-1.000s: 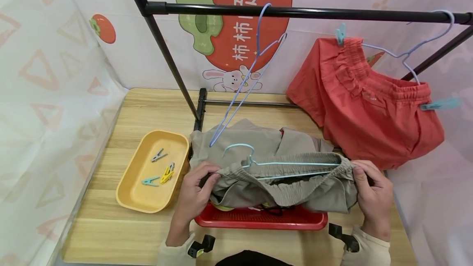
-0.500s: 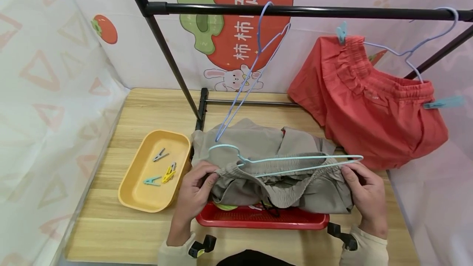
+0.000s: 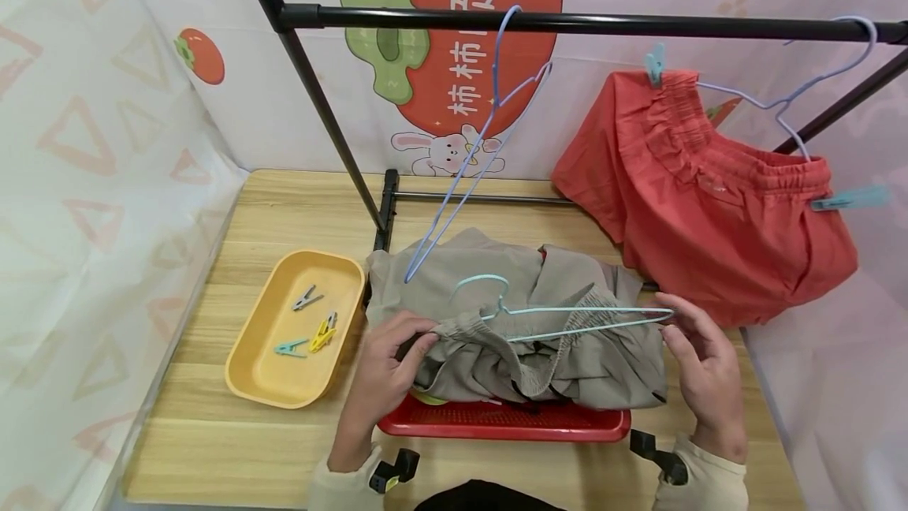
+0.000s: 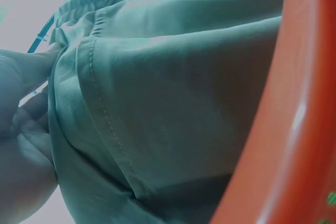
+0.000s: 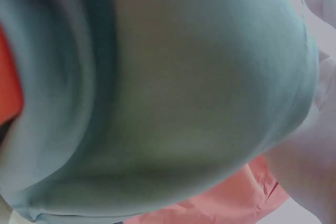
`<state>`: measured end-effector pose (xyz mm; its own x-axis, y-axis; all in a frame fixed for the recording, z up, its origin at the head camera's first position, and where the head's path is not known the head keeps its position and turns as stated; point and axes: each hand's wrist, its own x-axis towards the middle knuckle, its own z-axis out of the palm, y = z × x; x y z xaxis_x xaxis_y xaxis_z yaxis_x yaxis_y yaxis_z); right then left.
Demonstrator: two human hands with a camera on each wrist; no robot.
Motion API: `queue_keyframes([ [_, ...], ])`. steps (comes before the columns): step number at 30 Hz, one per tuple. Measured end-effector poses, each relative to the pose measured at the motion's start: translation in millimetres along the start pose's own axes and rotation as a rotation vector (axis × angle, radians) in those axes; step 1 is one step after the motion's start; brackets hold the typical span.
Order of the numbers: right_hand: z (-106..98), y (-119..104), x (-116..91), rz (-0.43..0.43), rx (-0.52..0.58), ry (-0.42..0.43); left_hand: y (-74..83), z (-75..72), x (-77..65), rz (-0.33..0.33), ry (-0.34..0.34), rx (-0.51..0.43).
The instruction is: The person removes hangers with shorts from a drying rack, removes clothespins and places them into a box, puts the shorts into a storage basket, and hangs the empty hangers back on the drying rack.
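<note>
My left hand (image 3: 390, 361) pinches one end of the gathered waistband of a pair of grey elastic-waist pants (image 3: 613, 373). Their leg length is hidden by folds. A mint-green wire hanger (image 3: 567, 309) lies across the waist opening, its hook toward my left hand and its far end sticking out past the fabric. My right hand (image 3: 709, 369) is at that far end, the tip between spread thumb and forefinger. In the right wrist view, the right thumb (image 5: 321, 8) stands apart from the cloth. The left wrist view shows the pants (image 4: 173, 93) drawn sideways from the left fingers.
Below the pants is a red basket (image 3: 504, 428). A yellow tray (image 3: 266, 381) with several clothespins stands at left. A black rack (image 3: 603, 24) holds a bare blue hanger (image 3: 454, 188) and red shorts (image 3: 731, 235) clipped to another hanger. More grey fabric (image 3: 482, 259) lies behind.
My right hand has released the waistband, whose right side has slumped inward. The mint-green hanger first slid out rightward over the waistband, then shifted slightly. My left hand keeps its pinch, moving slightly right.
</note>
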<state>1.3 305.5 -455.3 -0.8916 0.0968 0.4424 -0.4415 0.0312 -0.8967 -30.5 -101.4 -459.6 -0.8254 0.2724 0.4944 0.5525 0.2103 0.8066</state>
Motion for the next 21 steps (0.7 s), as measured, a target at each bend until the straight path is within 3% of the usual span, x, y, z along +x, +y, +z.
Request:
queue_keyframes([
  [8,2.3,-0.9,1.3,-0.028,-0.186,-0.037,1.3,4.5,1.8,0.003,-0.024,0.004],
  [15,3.6,-10.4,3.5,-0.021,-0.446,-0.082,2.0,6.8,2.9,0.009,-0.055,0.002],
  [18,2.7,-11.2,3.7,-0.004,-0.447,-0.105,1.6,6.1,3.5,0.007,-0.07,0.012],
  [21,-0.3,-8.4,4.5,-0.026,-0.369,-0.108,1.1,4.4,3.6,-0.005,-0.094,0.023],
])
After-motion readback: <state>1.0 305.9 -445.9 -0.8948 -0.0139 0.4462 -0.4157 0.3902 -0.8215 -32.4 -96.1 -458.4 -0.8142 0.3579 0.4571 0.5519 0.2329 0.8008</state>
